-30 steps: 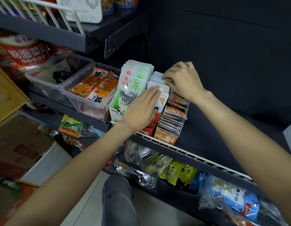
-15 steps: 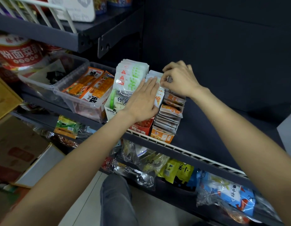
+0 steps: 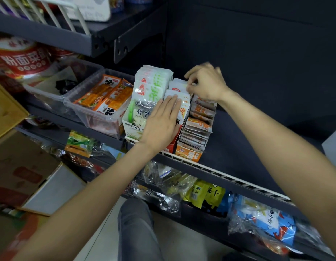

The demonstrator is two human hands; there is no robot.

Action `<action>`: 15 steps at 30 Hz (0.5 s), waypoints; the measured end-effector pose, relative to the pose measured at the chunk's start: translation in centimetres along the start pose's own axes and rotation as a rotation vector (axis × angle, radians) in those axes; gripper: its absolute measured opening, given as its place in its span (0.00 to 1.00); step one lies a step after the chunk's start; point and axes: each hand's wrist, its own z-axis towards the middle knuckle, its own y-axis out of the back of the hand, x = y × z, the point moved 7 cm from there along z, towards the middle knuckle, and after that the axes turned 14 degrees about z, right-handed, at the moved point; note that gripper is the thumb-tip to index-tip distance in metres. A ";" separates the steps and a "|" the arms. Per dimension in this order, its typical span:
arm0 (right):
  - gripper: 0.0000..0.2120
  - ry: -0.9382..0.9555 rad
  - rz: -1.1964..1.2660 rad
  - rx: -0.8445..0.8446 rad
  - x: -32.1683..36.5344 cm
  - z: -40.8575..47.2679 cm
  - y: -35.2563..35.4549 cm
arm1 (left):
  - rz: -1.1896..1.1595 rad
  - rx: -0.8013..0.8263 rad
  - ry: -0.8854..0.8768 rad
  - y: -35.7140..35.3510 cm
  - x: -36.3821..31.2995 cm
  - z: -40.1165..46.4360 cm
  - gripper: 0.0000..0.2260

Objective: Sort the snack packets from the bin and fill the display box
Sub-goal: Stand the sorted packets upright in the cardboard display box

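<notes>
Since 0.5 s ago the flat, spread left hand still presses the red display box's front packets while the right hand has shifted to pinch the rear white packets, suggesting the row is nearly full.

view: single head-worn wide-angle camera, no second view to overlap
facing: forward and down onto a dark shelf
nearness: close, both forearms run in from the bottom corners
centre: left hand and right hand over the display box
edges: upper shelf top left, lower shelf and a knee at bottom
</notes>
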 end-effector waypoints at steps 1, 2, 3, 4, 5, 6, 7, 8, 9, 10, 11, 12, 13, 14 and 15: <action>0.07 -0.027 -0.002 -0.024 -0.4 0.0 0.3 | -0.004 0.013 0.002 -0.1 0.0 0.0 0.28; 0.07 -0.051 -0.019 -0.036 -0.8 0.1 0.5 | -0.013 0.031 0.003 -0.3 0.0 0.0 0.29; 0.07 -0.065 -0.051 -0.036 -0.8 0.1 0.5 | -0.022 0.052 0.002 -0.5 0.0 0.2 0.29; 0.07 -0.058 -0.098 -0.028 -0.6 0.1 0.4 | -0.025 0.078 -0.002 -0.8 -0.2 0.4 0.29; 0.08 -0.031 -0.158 -0.015 -0.1 0.2 0.1 | -0.021 0.102 -0.006 -1.1 -0.4 0.7 0.29; 0.08 0.003 -0.221 -0.005 0.4 0.2 -0.3 | -0.011 0.114 -0.010 -1.3 -0.5 1.0 0.29; 0.09 0.031 -0.267 0.001 0.8 0.1 -0.5 | 0.000 0.123 -0.018 -1.5 -0.6 1.3 0.29; 0.09 0.043 -0.285 0.007 0.9 0.1 -0.6 | 0.000 0.132 -0.026 -1.6 -0.6 1.4 0.29; 0.10 0.044 -0.272 0.014 0.7 0.0 -0.6 | -0.018 0.134 -0.031 -1.6 -0.4 1.4 0.29; 0.10 0.041 -0.238 0.018 0.5 -0.2 -0.6 | -0.050 0.122 -0.036 -1.5 -0.3 1.3 0.29; 0.10 0.044 -0.195 0.015 0.2 -0.5 -0.4 | -0.086 0.101 -0.040 -1.3 -0.1 1.1 0.29; 0.10 0.054 -0.156 -0.007 0.1 -0.7 -0.3 | -0.115 0.080 -0.041 -1.1 0.0 0.9 0.28; 0.10 0.070 -0.126 -0.055 0.1 -0.9 0.1 | -0.133 0.060 -0.039 -0.9 0.1 0.7 0.28; 0.10 0.089 -0.108 -0.115 0.2 -1.1 0.4 | -0.142 0.044 -0.031 -0.7 0.2 0.6 0.28; 0.09 0.107 -0.098 -0.163 0.5 -1.3 0.7 | -0.146 0.034 -0.019 -0.5 0.2 0.6 0.27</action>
